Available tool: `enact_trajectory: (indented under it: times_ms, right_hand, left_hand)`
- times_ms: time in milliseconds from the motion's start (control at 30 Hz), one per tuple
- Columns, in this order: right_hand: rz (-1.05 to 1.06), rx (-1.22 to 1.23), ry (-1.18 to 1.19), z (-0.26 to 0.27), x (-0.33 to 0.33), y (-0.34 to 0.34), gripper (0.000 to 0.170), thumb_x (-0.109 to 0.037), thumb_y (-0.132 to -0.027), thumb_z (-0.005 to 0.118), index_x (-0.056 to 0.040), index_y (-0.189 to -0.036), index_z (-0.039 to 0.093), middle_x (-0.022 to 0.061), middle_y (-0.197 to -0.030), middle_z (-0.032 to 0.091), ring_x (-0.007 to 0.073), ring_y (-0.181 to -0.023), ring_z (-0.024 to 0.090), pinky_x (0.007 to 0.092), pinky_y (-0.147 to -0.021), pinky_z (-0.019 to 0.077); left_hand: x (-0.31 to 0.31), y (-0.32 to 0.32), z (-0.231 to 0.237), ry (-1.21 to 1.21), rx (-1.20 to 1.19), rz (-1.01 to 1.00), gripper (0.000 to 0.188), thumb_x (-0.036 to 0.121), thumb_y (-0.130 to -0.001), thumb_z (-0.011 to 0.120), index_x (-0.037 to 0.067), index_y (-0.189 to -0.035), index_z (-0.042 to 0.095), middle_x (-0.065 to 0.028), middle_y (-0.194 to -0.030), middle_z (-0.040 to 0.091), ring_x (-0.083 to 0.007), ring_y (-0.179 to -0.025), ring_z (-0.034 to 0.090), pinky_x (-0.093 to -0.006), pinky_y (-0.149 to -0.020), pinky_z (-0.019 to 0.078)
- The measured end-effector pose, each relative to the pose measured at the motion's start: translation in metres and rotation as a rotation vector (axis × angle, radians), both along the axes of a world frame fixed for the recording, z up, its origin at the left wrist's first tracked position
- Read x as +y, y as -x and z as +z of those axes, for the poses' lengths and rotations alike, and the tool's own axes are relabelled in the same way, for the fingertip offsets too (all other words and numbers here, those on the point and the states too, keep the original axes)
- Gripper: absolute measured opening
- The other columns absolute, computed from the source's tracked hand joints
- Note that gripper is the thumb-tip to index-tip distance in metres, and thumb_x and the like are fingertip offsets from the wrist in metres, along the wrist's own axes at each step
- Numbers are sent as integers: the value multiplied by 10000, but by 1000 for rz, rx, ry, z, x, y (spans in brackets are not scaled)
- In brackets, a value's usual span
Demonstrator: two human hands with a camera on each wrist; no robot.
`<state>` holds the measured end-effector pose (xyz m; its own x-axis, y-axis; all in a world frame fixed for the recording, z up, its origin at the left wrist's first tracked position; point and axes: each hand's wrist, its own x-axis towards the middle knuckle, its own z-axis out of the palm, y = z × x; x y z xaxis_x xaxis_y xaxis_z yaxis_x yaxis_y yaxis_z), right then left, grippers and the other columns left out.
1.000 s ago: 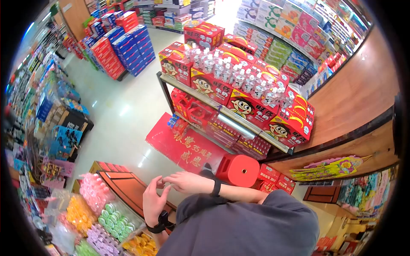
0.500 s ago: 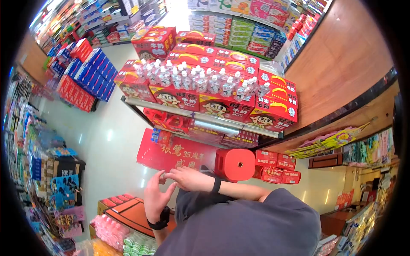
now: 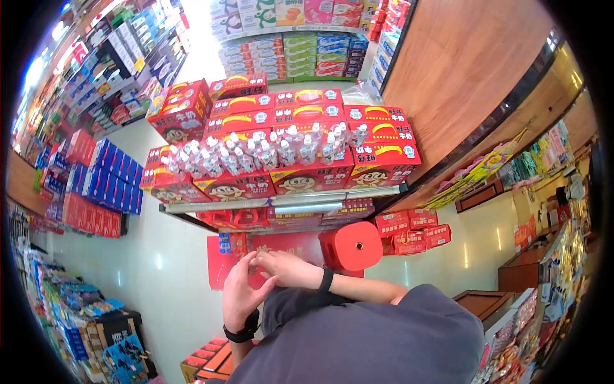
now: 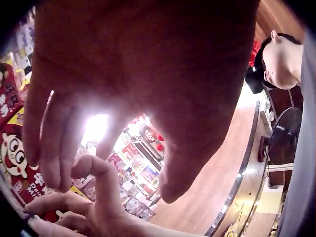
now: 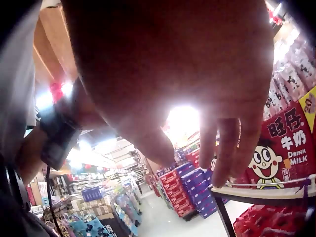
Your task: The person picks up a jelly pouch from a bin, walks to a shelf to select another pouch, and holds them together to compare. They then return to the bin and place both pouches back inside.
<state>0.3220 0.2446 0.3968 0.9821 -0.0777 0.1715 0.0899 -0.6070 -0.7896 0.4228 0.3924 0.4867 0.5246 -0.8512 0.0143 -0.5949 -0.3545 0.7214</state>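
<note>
Lower centre, left hand [image 3: 240, 296] and right hand [image 3: 289, 270] seem idle, close together, empty, fingers loosely bent; reaching means parting.

"旺仔牛奶 DRINK MILK" on red ctn [image 5: 282, 140], "20" on its yellow corner [image 5: 308, 107], 旺仔 on stacked ctns [image 3: 307, 116]
</note>
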Motion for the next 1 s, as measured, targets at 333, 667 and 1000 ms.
enact_trajectory:
  times_ms: [333, 667, 1000]
  right_hand:
    - [-120, -21, -18, 27, 10, -76, 276, -124, -966, 591, -76, -1229, 524, 146, -1177, 563, 367, -1092, 607, 497, -939, 485]
    - [-323, 64, 25, 27, 33, -111, 347, -129, -922, 602, 2, -1229, 507, 207, -1184, 561, 398, -1101, 588, 498, -918, 503]
    - [-344, -16, -102, 41, 8, -111, 321, -125, -928, 644, -26, -1210, 525, 190, -1104, 606, 400, -1054, 606, 490, -904, 505]
  left_hand:
    - [-4, -78, 18, 98, -62, -126, 768, 320, -750, 882, -13, -1370, 573, -159, -1012, 704, -307, -960, 684, -405, -857, 547]
    - [-8, -125, 19, 225, -158, -276, 746, 314, -728, 889, -19, -1328, 596, -157, -1004, 692, -313, -915, 647, -409, -827, 532]
    - [-39, -146, 17, 221, -19, -326, 769, 274, -767, 865, -1, -1414, 553, -140, -992, 699, -299, -888, 661, -392, -817, 542]
